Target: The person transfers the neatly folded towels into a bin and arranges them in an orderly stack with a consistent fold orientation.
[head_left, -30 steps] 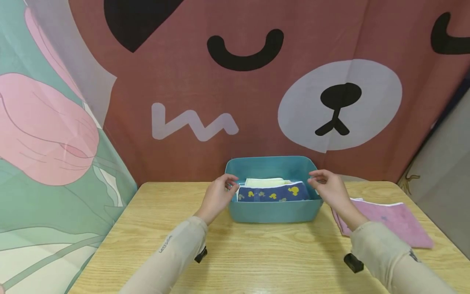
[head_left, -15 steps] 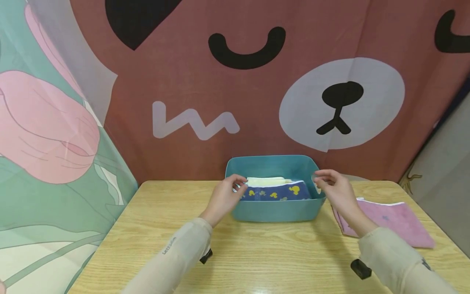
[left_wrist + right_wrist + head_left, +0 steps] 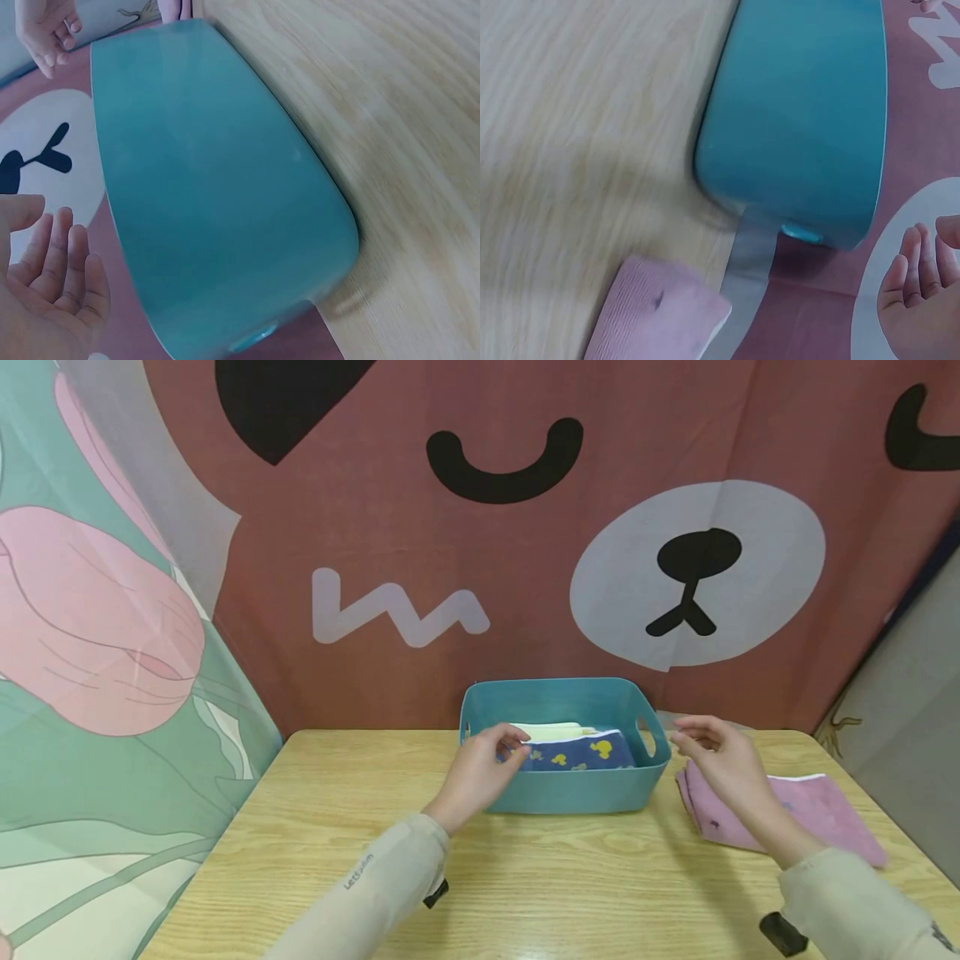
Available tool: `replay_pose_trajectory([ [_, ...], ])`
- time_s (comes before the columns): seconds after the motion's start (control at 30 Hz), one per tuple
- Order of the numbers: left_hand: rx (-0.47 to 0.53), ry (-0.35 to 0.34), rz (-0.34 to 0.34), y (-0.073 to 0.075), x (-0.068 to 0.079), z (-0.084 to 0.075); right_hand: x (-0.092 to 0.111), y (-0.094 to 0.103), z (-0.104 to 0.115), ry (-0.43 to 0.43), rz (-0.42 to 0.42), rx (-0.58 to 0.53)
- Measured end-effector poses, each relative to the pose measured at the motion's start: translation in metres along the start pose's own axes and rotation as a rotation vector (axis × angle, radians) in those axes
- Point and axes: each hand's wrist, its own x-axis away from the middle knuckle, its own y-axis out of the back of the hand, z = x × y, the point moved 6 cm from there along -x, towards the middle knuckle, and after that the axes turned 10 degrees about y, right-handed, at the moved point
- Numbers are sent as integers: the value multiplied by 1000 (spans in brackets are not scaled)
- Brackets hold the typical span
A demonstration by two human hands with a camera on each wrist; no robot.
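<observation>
A teal plastic basket [image 3: 577,792] stands at the back of the table. Inside it lie a folded navy cloth [image 3: 573,753] with yellow shapes and, behind that, a pale yellow cloth [image 3: 551,732]. My left hand [image 3: 483,768] hovers over the basket's front left part, fingers loosely bent and holding nothing. To the right of the basket, my right hand [image 3: 727,768] hangs above a folded pink towel [image 3: 825,814], apart from it as far as I can tell. Relaxed fingers [image 3: 56,262] show in the left wrist view, and likewise the right hand's fingers [image 3: 911,266] in the right wrist view.
The wooden table [image 3: 360,777] runs up to a hanging cloth backdrop [image 3: 390,693] with a brown bear print. A tulip-print curtain [image 3: 97,635] hangs at the left. Handle holes [image 3: 646,738] pierce the basket's sides.
My left hand has moved right, across the basket's front left corner. My right hand has left the basket's right rim and moved right over the pink towel. The basket's contents look unmoved.
</observation>
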Motion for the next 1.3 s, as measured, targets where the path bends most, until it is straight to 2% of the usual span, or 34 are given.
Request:
replay_pose_trajectory([
  [0.23,-17,31,57,-6,8,-6,12,17,-10,28,8,71],
  [0.4,-24,24,83,-11,14,-10,21,29,-20,34,17,122],
  [0.8,-77,-34,158,-25,28,-26,39,56,-48,28,11,145],
  [1.0,-89,-75,213,-41,36,-30,49,70,-64,27,-8,146],
  [1.3,-84,-58,281,-77,45,-25,62,86,-89,-49,-22,160],
])
